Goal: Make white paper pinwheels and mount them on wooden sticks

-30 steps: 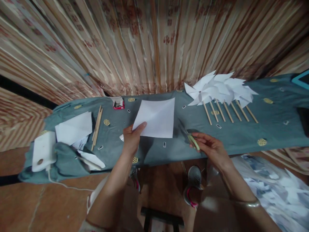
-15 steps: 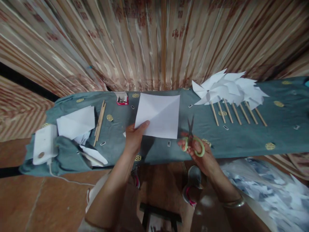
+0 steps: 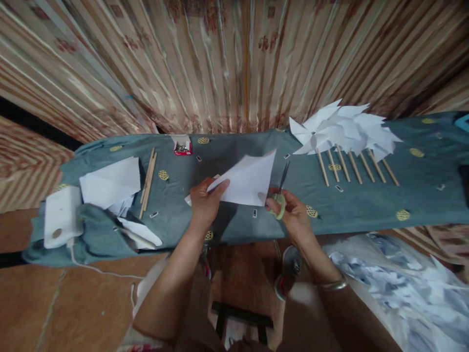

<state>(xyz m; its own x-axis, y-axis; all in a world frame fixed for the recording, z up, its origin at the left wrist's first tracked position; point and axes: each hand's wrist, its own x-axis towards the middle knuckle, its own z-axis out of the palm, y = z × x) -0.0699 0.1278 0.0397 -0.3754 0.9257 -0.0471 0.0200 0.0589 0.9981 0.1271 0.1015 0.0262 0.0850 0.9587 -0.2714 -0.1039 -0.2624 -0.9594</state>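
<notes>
Head view. Left hand [image 3: 205, 205]: closed in a pinch, thumb on top and fingers beneath, on the left edge of a thin white paper sheet [image 3: 249, 181]. Sheet is held above a blue-green cloth-covered table [image 3: 359, 205], bowed, its far right corner raised. Right hand [image 3: 295, 212]: fingers curled about the pale green plastic handles of a pair of dark-bladed metal scissors [image 3: 281, 208]; blades point away from the person, close together, just right of the sheet. Right fingertips lie at the sheet's near right corner; contact there unclear.

Table, right: overlapping white paper pinwheels [image 3: 344, 128] on pale wooden sticks. Table, left: a small red-and-white cardboard box [image 3: 182, 152] of metallic pieces; loose pale wooden rods [image 3: 148, 183]; a stack of white paper [image 3: 110, 183] near a white rectangular plastic block [image 3: 63, 217] with a cable.
</notes>
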